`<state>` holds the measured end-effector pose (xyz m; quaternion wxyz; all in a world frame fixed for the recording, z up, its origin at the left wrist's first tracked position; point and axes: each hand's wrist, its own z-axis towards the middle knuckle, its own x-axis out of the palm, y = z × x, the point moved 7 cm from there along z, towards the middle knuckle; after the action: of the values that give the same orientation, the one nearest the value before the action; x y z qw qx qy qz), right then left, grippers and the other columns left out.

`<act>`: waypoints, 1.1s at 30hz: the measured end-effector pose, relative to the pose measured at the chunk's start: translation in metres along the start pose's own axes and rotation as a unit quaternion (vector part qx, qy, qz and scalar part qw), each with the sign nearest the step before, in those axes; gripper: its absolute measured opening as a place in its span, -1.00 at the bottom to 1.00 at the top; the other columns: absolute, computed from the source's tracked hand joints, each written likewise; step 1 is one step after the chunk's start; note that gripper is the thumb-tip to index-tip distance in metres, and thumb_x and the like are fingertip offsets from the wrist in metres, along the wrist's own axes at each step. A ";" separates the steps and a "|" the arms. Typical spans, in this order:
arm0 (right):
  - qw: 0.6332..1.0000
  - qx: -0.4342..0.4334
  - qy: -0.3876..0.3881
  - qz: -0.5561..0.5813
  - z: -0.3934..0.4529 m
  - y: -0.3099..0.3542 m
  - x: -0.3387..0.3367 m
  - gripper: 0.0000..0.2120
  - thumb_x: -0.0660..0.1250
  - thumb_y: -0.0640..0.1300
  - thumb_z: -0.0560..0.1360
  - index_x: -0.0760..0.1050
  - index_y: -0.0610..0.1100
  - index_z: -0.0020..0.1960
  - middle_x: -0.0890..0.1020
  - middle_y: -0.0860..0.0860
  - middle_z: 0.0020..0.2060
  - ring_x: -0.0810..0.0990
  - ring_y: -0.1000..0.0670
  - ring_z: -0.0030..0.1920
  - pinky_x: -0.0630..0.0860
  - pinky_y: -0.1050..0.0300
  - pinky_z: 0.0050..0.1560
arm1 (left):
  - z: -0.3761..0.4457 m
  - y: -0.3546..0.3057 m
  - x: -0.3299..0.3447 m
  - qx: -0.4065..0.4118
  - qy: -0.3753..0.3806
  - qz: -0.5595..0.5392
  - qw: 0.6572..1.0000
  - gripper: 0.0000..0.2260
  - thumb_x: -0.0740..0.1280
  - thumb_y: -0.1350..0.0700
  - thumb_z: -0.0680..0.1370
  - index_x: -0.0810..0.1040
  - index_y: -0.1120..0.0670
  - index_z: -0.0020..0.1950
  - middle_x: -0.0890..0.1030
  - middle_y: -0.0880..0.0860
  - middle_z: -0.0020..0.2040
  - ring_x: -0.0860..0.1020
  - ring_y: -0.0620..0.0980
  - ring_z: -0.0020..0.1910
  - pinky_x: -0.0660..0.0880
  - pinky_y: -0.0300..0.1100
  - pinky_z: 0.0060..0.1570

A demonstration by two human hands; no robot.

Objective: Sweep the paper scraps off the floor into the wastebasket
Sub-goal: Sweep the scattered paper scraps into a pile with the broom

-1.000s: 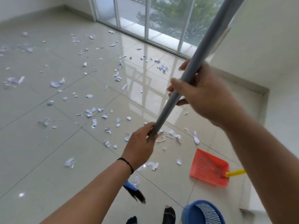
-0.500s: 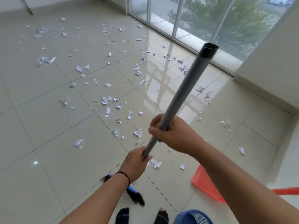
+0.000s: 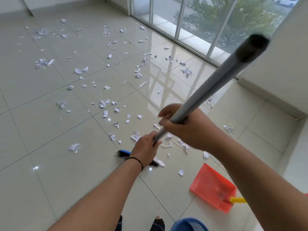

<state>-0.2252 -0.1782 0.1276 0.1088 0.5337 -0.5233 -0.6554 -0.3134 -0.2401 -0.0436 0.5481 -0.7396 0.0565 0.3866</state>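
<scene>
Paper scraps point(image 3: 103, 104) lie scattered across the floor point(image 3: 41, 189), light and flighty, so we judge gentle strokes best; our left hand point(image 3: 146, 147) and right hand point(image 3: 185, 127) both grip the stiff broom handle point(image 3: 216, 84); wastebasket point(image 3: 188, 225) sits by our feet.

1 broom point(image 3: 208, 90), 1 dustpan point(image 3: 211, 189), 1 wastebasket point(image 3: 188, 225), 2 hands.

I see a glossy, smooth tiled floor point(image 3: 50, 189) that mirrors the window point(image 3: 200, 22) glass, strewn with crumpled white paper scraps point(image 3: 102, 104). The broom handle point(image 3: 208, 90) looks like smooth matt grey tubing, metal or plastic I cannot tell, above dark bristles point(image 3: 121, 154). The orange dustpan point(image 3: 211, 187) is ribbed plastic with a faint sheen; the blue wastebasket point(image 3: 181, 225) looks plastic too.
</scene>
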 end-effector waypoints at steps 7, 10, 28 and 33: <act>0.999 -0.034 0.005 0.000 -0.013 0.025 -0.090 -0.79 0.39 -0.08 0.37 0.51 0.13 -0.03 0.74 0.01 -0.20 0.73 -0.03 -0.17 0.67 -0.09 -0.07 | -0.005 -0.072 -0.001 0.103 -0.010 -0.046 0.994 -0.94 0.32 0.08 0.53 0.46 -0.02 -0.02 0.53 0.00 -0.24 0.50 -0.02 -0.22 0.46 -0.23 -0.20; 0.999 -0.008 0.032 -0.010 -0.012 0.013 -0.092 -0.84 0.42 -0.12 0.37 0.56 0.06 -0.08 0.74 -0.02 -0.19 0.73 -0.05 -0.14 0.67 -0.08 -0.05 | -0.014 -0.073 0.022 0.086 0.013 -0.064 0.994 -0.88 0.32 0.07 0.54 0.40 -0.10 -0.10 0.56 0.00 -0.24 0.54 0.05 -0.20 0.53 -0.14 -0.19; 0.993 0.096 -0.068 0.016 -0.025 -0.083 -0.109 -0.90 0.38 -0.24 0.42 0.61 -0.06 -0.20 0.70 -0.13 -0.15 0.64 -0.21 -0.05 0.60 -0.12 -0.07 | 0.042 -0.089 0.120 0.028 0.092 -0.013 0.995 -0.94 0.23 0.16 0.57 0.41 0.06 0.03 0.47 0.04 -0.26 0.42 0.09 -0.28 0.37 -0.16 -0.25; 0.993 0.062 -0.094 0.031 -0.027 -0.072 -0.132 -0.87 0.37 -0.13 0.41 0.59 0.05 -0.07 0.73 -0.03 -0.15 0.67 -0.23 -0.05 0.62 -0.23 -0.04 | 0.054 -0.115 0.093 0.071 0.050 0.009 0.996 -0.96 0.20 0.15 0.58 0.42 0.08 0.02 0.49 0.08 -0.22 0.44 0.11 -0.22 0.44 -0.07 -0.19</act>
<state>-0.1196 -0.0698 0.1503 0.0458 0.4590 -0.5874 -0.6649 -0.2181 -0.1169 -0.0199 0.5923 -0.7165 0.1178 0.3490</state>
